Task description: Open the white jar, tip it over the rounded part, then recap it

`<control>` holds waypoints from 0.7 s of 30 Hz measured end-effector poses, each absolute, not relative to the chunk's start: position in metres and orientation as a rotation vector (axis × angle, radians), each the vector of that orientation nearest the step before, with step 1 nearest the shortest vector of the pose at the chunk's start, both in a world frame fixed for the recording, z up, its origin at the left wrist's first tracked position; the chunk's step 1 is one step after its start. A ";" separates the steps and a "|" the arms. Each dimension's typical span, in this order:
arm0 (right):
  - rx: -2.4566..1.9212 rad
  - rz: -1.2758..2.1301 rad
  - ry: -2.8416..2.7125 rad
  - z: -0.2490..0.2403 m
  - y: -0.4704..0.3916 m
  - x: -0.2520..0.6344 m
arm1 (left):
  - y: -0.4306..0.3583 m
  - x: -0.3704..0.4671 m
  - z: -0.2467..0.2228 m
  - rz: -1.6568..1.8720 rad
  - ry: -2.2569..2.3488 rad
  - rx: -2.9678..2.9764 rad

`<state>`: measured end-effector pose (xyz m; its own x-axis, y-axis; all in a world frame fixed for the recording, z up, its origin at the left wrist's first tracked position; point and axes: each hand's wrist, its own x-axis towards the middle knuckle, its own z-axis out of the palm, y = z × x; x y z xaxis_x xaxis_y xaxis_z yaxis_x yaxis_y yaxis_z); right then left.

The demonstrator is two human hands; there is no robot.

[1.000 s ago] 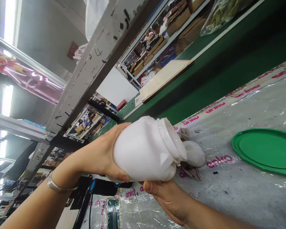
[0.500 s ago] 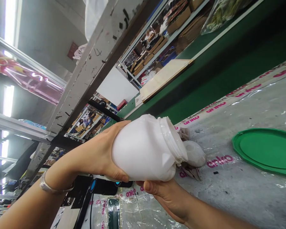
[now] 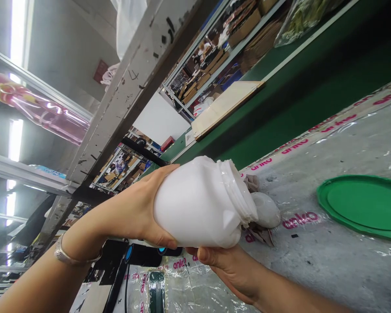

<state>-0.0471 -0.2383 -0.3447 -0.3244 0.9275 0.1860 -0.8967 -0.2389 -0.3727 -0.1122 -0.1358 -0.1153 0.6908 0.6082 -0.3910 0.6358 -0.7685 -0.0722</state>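
Note:
A white plastic jar (image 3: 192,204) lies tilted in the air, its threaded mouth facing right over the table. My left hand (image 3: 143,208) is wrapped around the jar's base end. Underneath, my right hand (image 3: 228,265) grips the jar's lower side near the mouth; most of its fingers are hidden by the jar. Just past the mouth, a pale, rounded, shiny object (image 3: 266,210) rests among crumpled brownish scraps (image 3: 262,234). What the jar contains is not visible.
A green lid-like disc (image 3: 368,206) lies at the right on the plastic-covered table (image 3: 313,269). Behind runs a green belt surface (image 3: 299,91) with a pale board (image 3: 226,108) on it. At upper left, a metal beam (image 3: 117,113) crosses near a pink bottle (image 3: 48,111).
The camera view has shifted very slightly. Both hands keep the same grip, and the jar is in nearly the same position.

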 end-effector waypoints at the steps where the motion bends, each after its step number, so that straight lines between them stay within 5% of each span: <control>1: -0.083 1.837 -0.494 -0.345 -0.238 -0.047 | -0.136 -0.112 -0.115 -0.615 1.040 2.826; 21: -0.021 1.785 -0.481 -0.342 -0.234 -0.044 | -0.133 -0.116 -0.117 -0.566 0.989 2.855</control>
